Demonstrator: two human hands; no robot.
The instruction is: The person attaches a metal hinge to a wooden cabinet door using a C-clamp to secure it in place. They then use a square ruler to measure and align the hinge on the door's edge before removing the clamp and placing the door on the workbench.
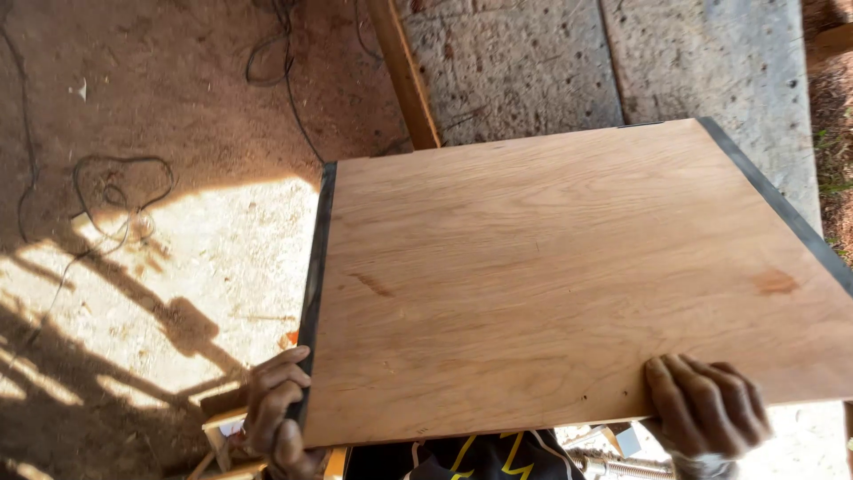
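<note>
Here a pale plywood panel (569,276) with dark edge banding is held flat at waist height, the left hand (277,411) clenched on its near-left corner and the right hand (706,407) curled over its near edge. Black cables (120,191) and a timber strip (404,71) are seen on the dirt floor (178,98) beyond.

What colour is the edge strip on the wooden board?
Dark grey to black edge strip on the light brown plywood board, seen in the head view.

Both hands grip plywood panel (569,276) – left hand (277,409) at dark-edged left side, right hand (706,404) over near edge. Cables (120,191) on sunlit dirt floor (169,98) – concrete slab (613,62) beyond.
</note>
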